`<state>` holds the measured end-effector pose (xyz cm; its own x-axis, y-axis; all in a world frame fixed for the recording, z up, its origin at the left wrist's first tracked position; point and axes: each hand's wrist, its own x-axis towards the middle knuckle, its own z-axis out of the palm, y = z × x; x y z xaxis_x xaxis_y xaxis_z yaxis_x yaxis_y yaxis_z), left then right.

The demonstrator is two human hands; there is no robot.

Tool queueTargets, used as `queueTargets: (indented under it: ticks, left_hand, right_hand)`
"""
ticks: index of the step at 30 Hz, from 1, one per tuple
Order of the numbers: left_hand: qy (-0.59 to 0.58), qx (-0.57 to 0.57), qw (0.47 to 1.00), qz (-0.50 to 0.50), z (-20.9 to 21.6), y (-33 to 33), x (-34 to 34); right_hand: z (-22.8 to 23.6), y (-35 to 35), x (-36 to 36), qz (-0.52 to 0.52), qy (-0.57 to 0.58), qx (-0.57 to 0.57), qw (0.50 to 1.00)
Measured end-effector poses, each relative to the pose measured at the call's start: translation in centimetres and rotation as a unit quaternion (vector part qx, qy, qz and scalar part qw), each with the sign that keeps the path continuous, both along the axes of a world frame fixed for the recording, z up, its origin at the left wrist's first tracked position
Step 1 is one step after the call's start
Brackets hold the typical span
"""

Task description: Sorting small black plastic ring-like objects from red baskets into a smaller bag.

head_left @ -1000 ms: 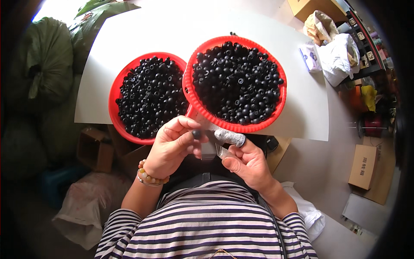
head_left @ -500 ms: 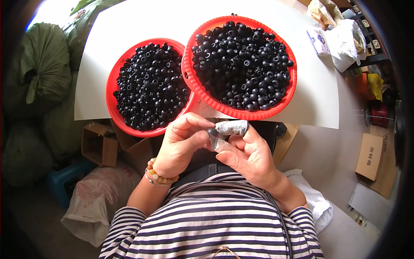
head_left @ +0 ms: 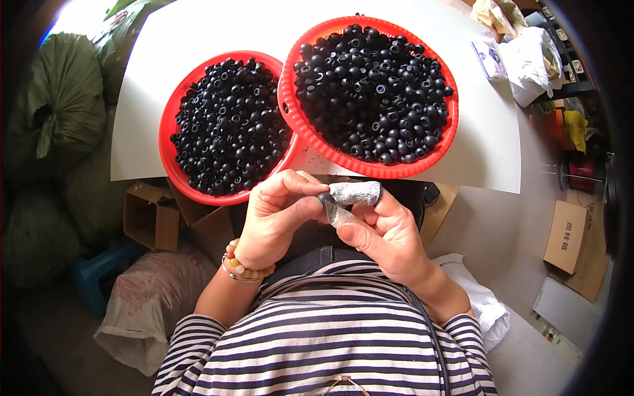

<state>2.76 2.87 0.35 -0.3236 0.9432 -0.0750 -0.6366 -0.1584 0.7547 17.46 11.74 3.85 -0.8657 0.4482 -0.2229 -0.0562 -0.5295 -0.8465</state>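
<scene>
My left hand point(head_left: 281, 214) is closed, pinching a small round black part point(head_left: 323, 197) between thumb and fingertips. My right hand point(head_left: 389, 244) grips a small flat pointed piece point(head_left: 338, 214), partly see-through or shiny, perhaps a wrapped blade; its kind is not clear. Its tip meets or nearly meets the black part. A grey knitted finger cover point(head_left: 355, 193) sits on my right index finger, right beside that part. Just beyond my hands, two red plastic basins, the left one point(head_left: 168, 132) and the right one point(head_left: 452, 125), hold heaps of similar black parts with round openings.
The basins stand on a white tabletop point(head_left: 485, 162), the right one overlapping the left. Cardboard boxes point(head_left: 152, 214) and a pale sack point(head_left: 148, 303) lie below left. Green sacks point(head_left: 66, 92) fill the far left. White bags point(head_left: 531, 63) and a flat carton point(head_left: 564, 237) are at right.
The basins and table sit slightly higher in the picture. My right hand and the pointed piece have shifted a little; both hands keep their hold.
</scene>
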Motion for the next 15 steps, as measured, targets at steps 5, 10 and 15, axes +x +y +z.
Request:
queueTargets:
  ticks: [5, 10, 15]
  left_hand:
    - [0.04, 0.019, 0.998, 0.033, -0.5, 0.1, 0.6]
    - [0.041, 0.029, 0.997, 0.053, -1.1, 0.1, 0.9]
    - [0.05, 0.031, 0.997, 0.05, -1.1, 0.2, 1.0]
  right_hand:
    - [0.0, -0.4, -0.1, -0.02, 0.011, -0.029, 0.999]
    - [-0.3, -0.7, -0.2, -0.034, 0.025, -0.024, 0.999]
    - [-0.6, -0.9, -0.4, -0.049, 0.027, -0.011, 0.998]
